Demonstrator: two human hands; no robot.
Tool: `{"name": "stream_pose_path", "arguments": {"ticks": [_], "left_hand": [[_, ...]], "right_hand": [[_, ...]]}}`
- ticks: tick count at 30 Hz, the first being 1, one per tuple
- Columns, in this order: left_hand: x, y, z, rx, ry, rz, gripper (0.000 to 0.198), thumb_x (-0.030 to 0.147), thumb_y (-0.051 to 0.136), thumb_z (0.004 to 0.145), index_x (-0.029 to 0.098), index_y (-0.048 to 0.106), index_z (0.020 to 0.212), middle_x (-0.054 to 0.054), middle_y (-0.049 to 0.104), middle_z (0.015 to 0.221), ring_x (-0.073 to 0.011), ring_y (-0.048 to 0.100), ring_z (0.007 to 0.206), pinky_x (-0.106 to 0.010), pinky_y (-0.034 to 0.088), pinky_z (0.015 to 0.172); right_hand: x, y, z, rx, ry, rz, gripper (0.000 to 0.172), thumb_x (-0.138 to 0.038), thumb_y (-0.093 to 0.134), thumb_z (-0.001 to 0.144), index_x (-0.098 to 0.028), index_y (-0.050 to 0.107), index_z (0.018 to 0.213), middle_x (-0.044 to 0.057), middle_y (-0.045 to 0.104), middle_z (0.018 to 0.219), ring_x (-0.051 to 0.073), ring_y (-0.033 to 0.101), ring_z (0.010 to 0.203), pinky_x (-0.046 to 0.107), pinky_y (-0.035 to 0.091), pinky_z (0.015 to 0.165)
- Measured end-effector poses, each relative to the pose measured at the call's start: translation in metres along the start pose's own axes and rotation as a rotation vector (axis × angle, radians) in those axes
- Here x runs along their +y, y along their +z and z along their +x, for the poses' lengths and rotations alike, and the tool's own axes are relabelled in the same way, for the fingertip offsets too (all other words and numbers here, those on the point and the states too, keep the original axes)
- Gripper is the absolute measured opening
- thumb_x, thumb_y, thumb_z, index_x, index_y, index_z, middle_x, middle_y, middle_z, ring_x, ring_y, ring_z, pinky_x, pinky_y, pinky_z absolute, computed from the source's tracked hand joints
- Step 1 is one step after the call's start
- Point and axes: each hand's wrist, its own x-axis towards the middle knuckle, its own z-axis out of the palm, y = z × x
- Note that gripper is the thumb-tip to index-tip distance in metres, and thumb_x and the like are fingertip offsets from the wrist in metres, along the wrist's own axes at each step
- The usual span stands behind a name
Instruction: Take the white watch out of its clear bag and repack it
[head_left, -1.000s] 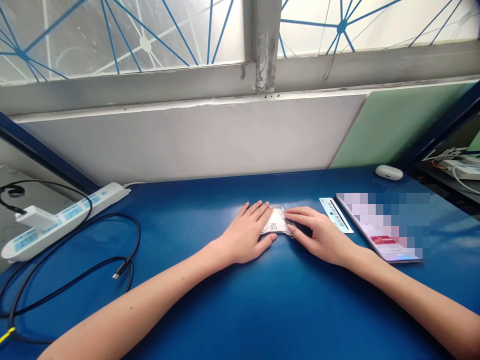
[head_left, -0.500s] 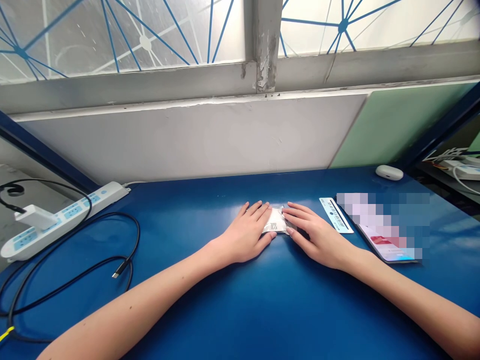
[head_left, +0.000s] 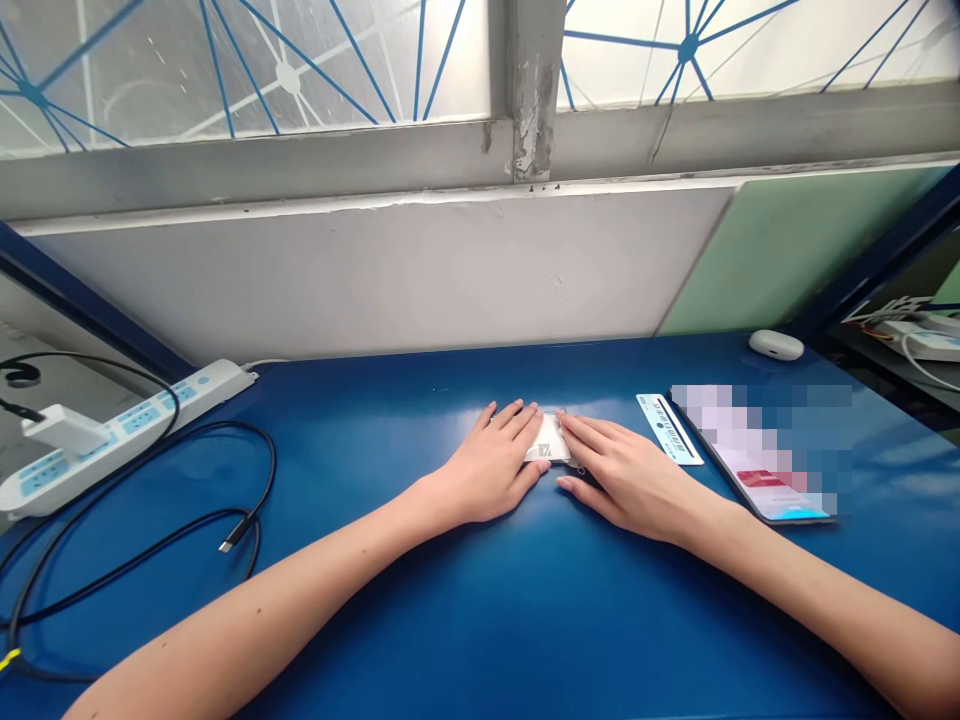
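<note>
A small white packet in a clear plastic wrapper lies flat on the blue table, a dark printed square on its face. My left hand rests palm down over the packet's left side, fingers stretched out. From the other side, my right hand lies over the packet's right part, its fingers extended and the thumb apart. Both hands cover the packet's ends, so its full outline is hidden. Neither hand is closed around it.
Right of my right hand lie a barcode card and a partly blurred phone. A white earbud case sits at the back right. On the left are a power strip, a plugged-in charger and a looped black cable.
My right hand has shifted slightly left and flattened over the packet's right side, its fingers closer together. My left hand stays in nearly the same place. The view has moved slightly.
</note>
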Motion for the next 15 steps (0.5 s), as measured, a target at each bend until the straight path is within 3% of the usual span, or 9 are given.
{"name": "stream_pose_path", "arguments": {"ticks": [3,9,15], "left_hand": [[0.0,0.0,0.0,-0.003,-0.007,0.002,0.057,0.043,0.031,0.103,0.012,0.03,0.151,-0.016,0.033,0.157,-0.0311,0.024,0.148,-0.052,0.019,0.118],[-0.002,0.003,-0.001,0.051,0.017,-0.03,0.055,0.044,0.031,0.103,0.013,0.033,0.149,-0.017,0.039,0.154,-0.0315,0.029,0.146,-0.054,0.02,0.118],[-0.005,0.002,-0.003,0.049,0.077,-0.077,0.053,0.044,0.034,0.103,0.018,0.033,0.149,-0.013,0.042,0.152,-0.0314,0.031,0.145,-0.055,0.021,0.118]], "right_hand": [[0.001,0.0,0.001,-0.006,-0.008,0.016,0.051,-0.036,0.047,0.098,-0.001,0.054,0.134,0.027,0.056,0.138,0.037,0.054,0.128,0.051,0.047,0.106],[0.013,0.003,0.001,0.061,0.123,0.237,0.036,-0.028,0.04,0.101,-0.017,0.062,0.128,0.015,0.063,0.133,0.03,0.058,0.125,0.049,0.051,0.103],[0.03,0.01,0.001,0.137,0.169,0.304,0.037,-0.02,0.038,0.099,-0.024,0.059,0.128,0.01,0.066,0.128,0.028,0.062,0.118,0.049,0.053,0.098]]}}
